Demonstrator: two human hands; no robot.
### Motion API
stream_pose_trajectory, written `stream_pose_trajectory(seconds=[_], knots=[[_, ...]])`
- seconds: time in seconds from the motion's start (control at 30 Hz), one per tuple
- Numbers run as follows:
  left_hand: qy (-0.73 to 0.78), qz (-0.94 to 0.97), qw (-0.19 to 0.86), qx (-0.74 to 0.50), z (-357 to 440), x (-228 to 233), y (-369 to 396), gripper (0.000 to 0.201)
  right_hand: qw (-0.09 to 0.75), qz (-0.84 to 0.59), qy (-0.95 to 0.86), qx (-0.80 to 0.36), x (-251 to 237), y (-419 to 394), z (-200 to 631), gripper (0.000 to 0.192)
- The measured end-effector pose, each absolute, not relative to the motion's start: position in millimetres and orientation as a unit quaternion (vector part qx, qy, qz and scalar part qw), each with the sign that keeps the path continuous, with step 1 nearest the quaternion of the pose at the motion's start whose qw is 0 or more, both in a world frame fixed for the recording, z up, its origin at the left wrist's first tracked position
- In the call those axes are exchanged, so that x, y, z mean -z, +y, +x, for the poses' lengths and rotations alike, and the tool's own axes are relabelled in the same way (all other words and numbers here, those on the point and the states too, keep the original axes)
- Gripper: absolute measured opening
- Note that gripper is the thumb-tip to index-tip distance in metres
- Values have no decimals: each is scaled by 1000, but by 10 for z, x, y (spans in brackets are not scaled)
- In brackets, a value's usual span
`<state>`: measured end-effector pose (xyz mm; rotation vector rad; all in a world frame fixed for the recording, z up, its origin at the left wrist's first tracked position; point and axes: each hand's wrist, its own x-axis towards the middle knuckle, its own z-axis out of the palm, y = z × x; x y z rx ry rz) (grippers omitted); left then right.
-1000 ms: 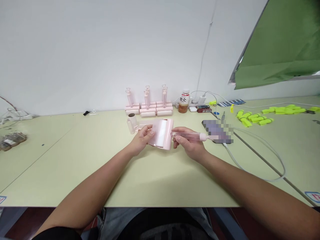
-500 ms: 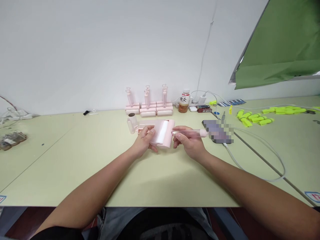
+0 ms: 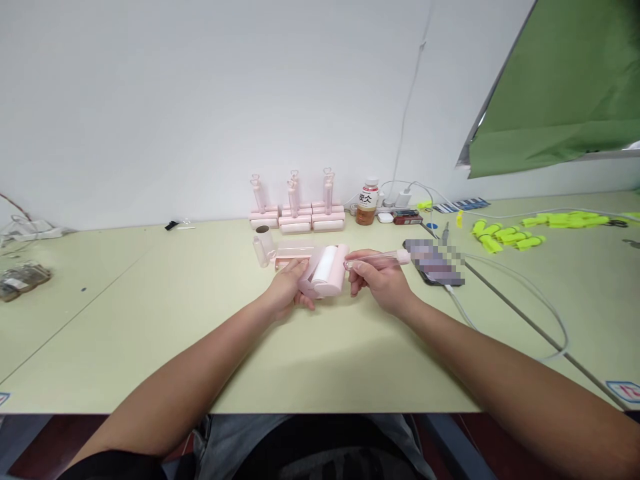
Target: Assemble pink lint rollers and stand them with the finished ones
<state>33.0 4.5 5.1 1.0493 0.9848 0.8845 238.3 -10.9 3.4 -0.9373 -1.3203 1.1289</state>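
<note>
A pink lint roller [image 3: 327, 267] with a white roll is held just above the table. My left hand [image 3: 287, 290] is closed on its pale cover side, with a gap showing between the cover and the roll. Closed around the roller's clear handle [image 3: 383, 259] with a pink end is my right hand [image 3: 380, 283]; the handle points to the right. Beyond my left hand lie a cardboard-cored roll [image 3: 263, 235] standing upright, a short clear handle piece [image 3: 259, 253] and a flat clear-and-pink part [image 3: 295, 253].
Several pink lint rollers [image 3: 297, 223] stand against the wall with handles up. To their right are a drink bottle [image 3: 367, 201] and a red box [image 3: 407, 218]. A phone [image 3: 433, 262] with a white cable lies near my right hand. Neon yellow pieces [image 3: 507, 235] lie farther right.
The pale cover has swung away from the white roll, showing a wider gap. The roller has turned slightly in my hands, and the handle's far end has moved up and a little left.
</note>
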Motion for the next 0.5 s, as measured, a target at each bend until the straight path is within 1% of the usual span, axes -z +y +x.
stream_pose_trajectory(seconds=[0.13, 0.27, 0.33, 0.5], knots=[[433, 469, 648, -415, 356, -75, 22, 34, 558, -401, -565, -455, -38, -138, 2370, 36], [408, 453, 681, -405, 418, -56, -23, 39, 571, -395, -531, -486, -8, -158, 2316, 39], [406, 460, 681, -399, 432, -30, -33, 41, 557, -404, -534, -491, 4, -163, 2298, 39], [405, 525, 636, -395, 387, -7, -18, 44, 525, -403, -572, -484, 7, -181, 2296, 42]])
